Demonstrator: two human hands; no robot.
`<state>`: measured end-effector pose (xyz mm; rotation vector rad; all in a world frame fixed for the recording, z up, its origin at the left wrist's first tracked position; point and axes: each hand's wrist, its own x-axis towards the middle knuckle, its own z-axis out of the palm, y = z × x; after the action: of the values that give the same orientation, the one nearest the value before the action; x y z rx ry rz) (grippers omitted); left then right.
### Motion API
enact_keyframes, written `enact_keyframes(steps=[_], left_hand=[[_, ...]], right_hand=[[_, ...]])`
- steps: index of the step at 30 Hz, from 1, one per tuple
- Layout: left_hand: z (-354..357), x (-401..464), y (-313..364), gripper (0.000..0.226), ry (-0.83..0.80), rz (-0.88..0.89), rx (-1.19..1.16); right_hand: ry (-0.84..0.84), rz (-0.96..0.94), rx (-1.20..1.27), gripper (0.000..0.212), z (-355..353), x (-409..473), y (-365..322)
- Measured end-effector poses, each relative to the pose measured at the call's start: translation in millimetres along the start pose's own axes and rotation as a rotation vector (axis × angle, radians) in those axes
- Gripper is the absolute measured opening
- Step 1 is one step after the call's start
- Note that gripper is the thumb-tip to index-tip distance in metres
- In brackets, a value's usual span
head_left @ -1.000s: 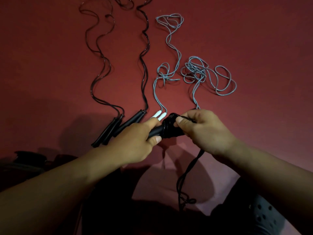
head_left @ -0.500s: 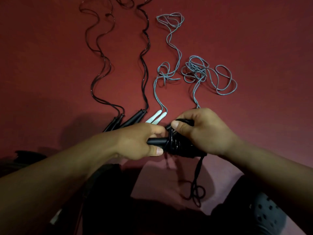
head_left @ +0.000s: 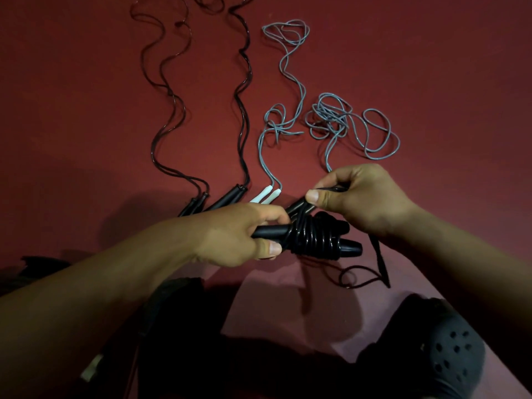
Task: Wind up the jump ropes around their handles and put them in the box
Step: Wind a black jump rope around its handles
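Two hands (head_left: 302, 223) on black jump rope (head_left: 311, 240)

black handles (head_left: 349, 248): smooth plastic, slight sheen, gripped in left hand (head_left: 230, 234)
wound black cord (head_left: 309, 237): glossy, looks like plastic or rubber, coils catch light just beside left fingertips
loose black cord end (head_left: 380, 260): duller, hangs below right hand (head_left: 362, 200)
grey cords (head_left: 339, 119): matt plastic look, beyond right fingers
white handles (head_left: 266, 194): smooth plastic, just beyond left knuckles
floor (head_left: 431, 67): red, matt, cloth-like
shoe (head_left: 449, 358): dark matt foam or rubber, perforated
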<state>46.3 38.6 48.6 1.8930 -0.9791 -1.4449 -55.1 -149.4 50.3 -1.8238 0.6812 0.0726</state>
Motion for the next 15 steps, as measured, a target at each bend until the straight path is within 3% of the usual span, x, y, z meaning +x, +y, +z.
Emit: enact_keyframes(steps=[7, 15], left_hand=[[4, 0, 0, 0.015, 0.011, 0.015, 0.049], [6, -7, 4, 0.026, -0.068, 0.041, -0.153]], right_hand=[[-0.043, 0.043, 0.077, 0.01, -1, 3, 8], [-0.326, 0.216, 0.376, 0.021, -4, 4, 21]])
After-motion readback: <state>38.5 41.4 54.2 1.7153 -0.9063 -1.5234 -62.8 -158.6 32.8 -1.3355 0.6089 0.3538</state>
